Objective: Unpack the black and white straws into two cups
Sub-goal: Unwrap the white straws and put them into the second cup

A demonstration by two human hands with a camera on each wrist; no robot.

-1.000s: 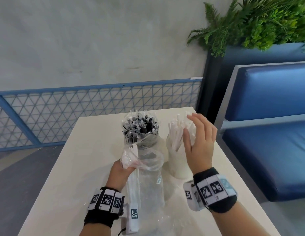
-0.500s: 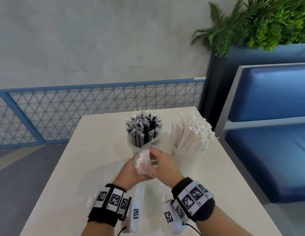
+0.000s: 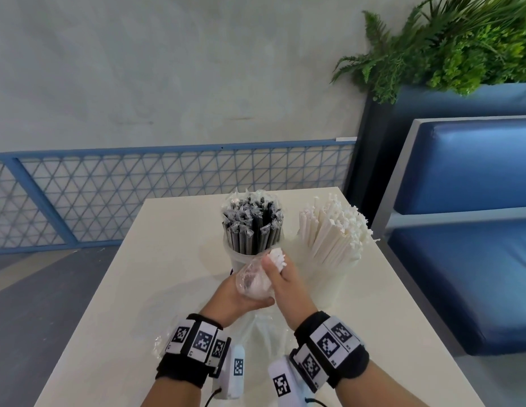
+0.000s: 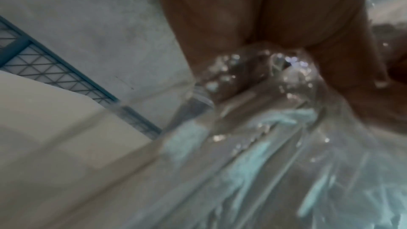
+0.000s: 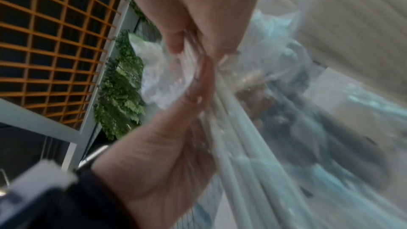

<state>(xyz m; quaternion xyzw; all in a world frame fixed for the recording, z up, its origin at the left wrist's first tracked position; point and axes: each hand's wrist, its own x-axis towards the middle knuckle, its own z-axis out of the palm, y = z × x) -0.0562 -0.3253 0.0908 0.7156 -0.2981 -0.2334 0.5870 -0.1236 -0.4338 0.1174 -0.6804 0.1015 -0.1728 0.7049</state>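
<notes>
Black wrapped straws (image 3: 251,224) stand in a white cup (image 3: 241,261) at the table's far middle. Loose white straws (image 3: 332,233) fan out of a second cup (image 3: 339,274) to its right. In front of the cups my left hand (image 3: 247,292) grips a clear plastic bag (image 3: 251,279) that holds a small bundle of white straws (image 3: 277,256). My right hand (image 3: 277,271) pinches the straw tops poking out of the bag's mouth. The right wrist view shows thumb and fingers (image 5: 193,93) closed on the straws (image 5: 237,128) through film. The left wrist view shows crumpled film (image 4: 253,111) below my fingers.
The bag's empty lower part (image 3: 264,327) trails on the white table (image 3: 156,289) between my wrists. A blue bench (image 3: 467,259) stands close on the right. A blue mesh railing (image 3: 138,198) and a planter (image 3: 449,45) are behind.
My right hand left the white straws in the right cup, came down to the bag in my left hand and took hold of the straw tops. The left hand kept holding the bag.
</notes>
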